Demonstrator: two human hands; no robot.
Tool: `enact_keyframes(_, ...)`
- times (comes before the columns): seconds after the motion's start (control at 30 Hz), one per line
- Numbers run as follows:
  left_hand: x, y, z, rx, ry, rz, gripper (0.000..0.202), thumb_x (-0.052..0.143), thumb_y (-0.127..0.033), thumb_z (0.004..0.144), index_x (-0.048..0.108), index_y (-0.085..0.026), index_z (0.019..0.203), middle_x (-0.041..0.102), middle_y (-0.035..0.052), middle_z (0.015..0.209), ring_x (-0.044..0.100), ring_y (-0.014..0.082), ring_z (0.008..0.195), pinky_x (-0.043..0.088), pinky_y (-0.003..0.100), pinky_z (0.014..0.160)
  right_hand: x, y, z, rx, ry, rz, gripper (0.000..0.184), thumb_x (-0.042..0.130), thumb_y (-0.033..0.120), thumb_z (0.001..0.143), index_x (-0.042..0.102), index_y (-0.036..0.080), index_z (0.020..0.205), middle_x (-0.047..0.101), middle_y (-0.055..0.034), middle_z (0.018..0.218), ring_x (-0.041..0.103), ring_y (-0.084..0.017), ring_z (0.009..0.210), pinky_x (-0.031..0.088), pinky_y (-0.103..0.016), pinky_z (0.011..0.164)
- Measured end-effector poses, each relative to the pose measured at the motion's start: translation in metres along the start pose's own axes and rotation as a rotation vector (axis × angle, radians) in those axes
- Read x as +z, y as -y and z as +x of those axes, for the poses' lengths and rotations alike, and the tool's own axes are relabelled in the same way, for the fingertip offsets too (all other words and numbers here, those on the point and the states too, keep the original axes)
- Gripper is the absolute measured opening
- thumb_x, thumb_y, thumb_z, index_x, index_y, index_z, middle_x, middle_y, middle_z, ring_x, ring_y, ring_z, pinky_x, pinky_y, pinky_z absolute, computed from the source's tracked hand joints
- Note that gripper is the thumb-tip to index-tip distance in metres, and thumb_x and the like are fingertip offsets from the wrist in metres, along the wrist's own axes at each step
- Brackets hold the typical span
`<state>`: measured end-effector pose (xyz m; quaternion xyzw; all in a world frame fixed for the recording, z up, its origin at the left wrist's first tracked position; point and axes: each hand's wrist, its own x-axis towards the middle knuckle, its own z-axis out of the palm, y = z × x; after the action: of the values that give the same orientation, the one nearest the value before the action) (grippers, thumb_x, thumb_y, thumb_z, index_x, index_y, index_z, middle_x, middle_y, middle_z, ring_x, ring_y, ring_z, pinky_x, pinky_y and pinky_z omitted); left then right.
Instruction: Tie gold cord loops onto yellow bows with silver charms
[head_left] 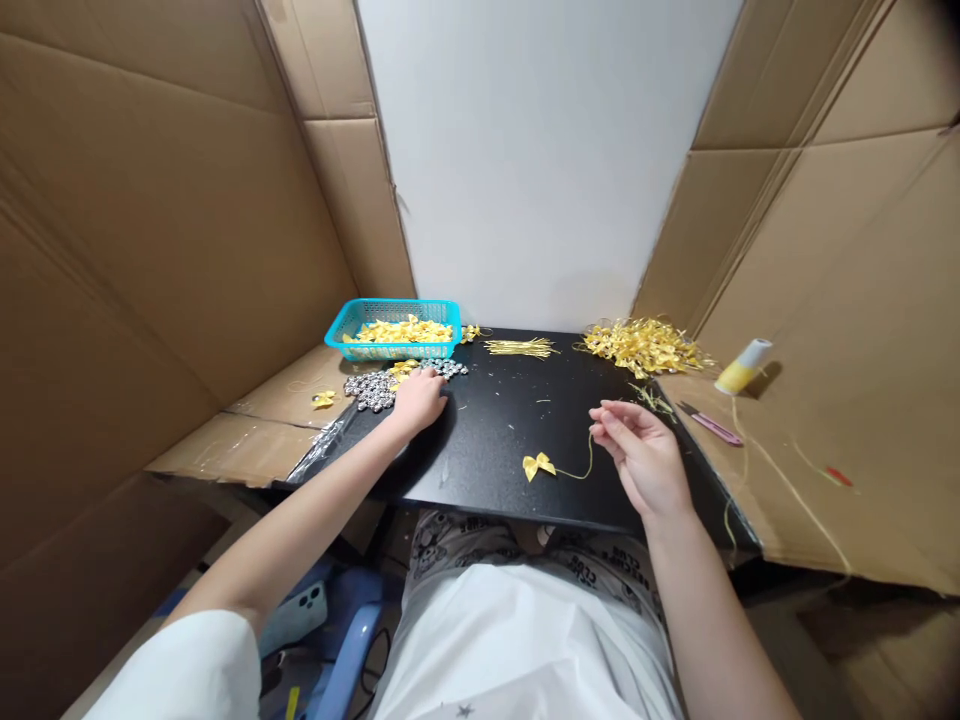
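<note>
Head view: the left hand point(421, 398) lies just in front of the turquoise perforated plastic basket point(397, 352), fingers curled down by shiny silver round beads point(371, 391) and a few small yellow ribbon bows point(403, 369); whether it grips anything I cannot tell; the right hand point(637, 455), well to the right and in front of the basket, has thumb and fingertips nearly closed, seemingly on the end of a thin yellow cord point(590, 462); that cord runs to a glossy yellow fabric bow point(538, 466) lying to the right and in front of the basket; good handling, I judge, means a light pinch near the cord's tip, slack enough that the bow is not dragged, and gentle left fingers that keep the beads from rolling.
</note>
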<state>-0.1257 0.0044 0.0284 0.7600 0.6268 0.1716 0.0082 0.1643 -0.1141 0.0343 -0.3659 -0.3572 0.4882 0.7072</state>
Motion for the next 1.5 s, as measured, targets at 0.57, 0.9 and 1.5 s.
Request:
enact_keyframes(0.57, -0.003, -0.011, 0.0, -0.127, 0.099, -0.708, 0.035, 0.059, -0.034, 0.093, 0.058, -0.015, 0.123, 0.061, 0.0098, 0.124, 0.063, 0.0248, 0.106, 0.055, 0.045, 0.088, -0.003, -0.019, -0.017, 0.129, 0.046, -0.076, 0.035, 0.088, 0.04, 0.054, 0.074, 0.016, 0.076, 0.072, -0.0016, 0.066, 0.061, -0.008, 0.052, 0.054, -0.021, 0.054)
enact_keyframes(0.9, 0.007, -0.114, -0.095, -0.08, 0.305, -1.518, 0.059, 0.076, -0.064, 0.065, 0.074, -0.013, 0.094, 0.07, 0.0082, 0.076, 0.051, 0.0082, 0.057, 0.046, 0.025, 0.06, 0.023, -0.007, -0.058, -0.078, 0.163, -0.358, 0.006, 0.074, 0.025, 0.075, 0.075, 0.018, 0.075, 0.07, -0.0013, 0.068, 0.062, -0.011, 0.058, 0.052, -0.023, 0.058)
enact_keyframes(1.5, -0.01, -0.117, -0.107, 0.175, 0.098, -1.295, 0.022, 0.083, -0.032, 0.067, 0.08, -0.018, 0.083, 0.071, 0.0063, 0.079, 0.057, 0.0149, 0.067, 0.045, 0.027, 0.063, 0.026, 0.01, -0.075, -0.36, 0.191, -0.699, 0.009, 0.063, 0.018, 0.082, 0.071, 0.018, 0.077, 0.068, -0.0023, 0.068, 0.061, -0.013, 0.06, 0.05, -0.024, 0.058)
